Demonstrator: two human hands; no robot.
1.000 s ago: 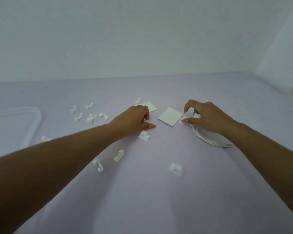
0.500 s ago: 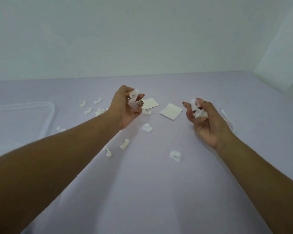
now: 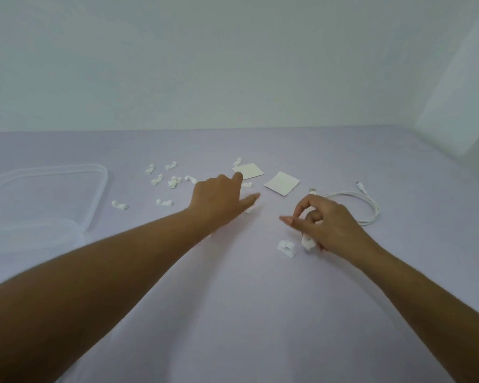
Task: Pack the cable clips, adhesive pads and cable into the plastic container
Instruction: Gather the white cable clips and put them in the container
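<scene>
My left hand [image 3: 219, 199] hovers palm down over the purple table, index finger and thumb stretched out around a white cable clip [image 3: 249, 209]. Its other fingers curl under, hiding the clips it gripped a moment ago. My right hand [image 3: 327, 225] holds a white clip [image 3: 307, 242] in its curled fingers, thumb and index tips nearly touching. Another clip [image 3: 286, 247] lies just left of it. Two white adhesive pads [image 3: 248, 171] [image 3: 282, 183] lie beyond my hands. The coiled white cable [image 3: 367, 205] lies at the right. The clear plastic container [image 3: 96, 189] sits at the far left.
Several loose clips [image 3: 172, 181] are scattered between the container and the pads, with two more [image 3: 119, 205] [image 3: 164, 202] nearer the container. A second clear plastic piece [image 3: 25, 230] lies in front of the container. A pale wall rises behind the table.
Both hands were raised with clips in them and have dropped back to the table. The left now reaches toward a clip near the pads; the right has lowered beside the clip in front.
</scene>
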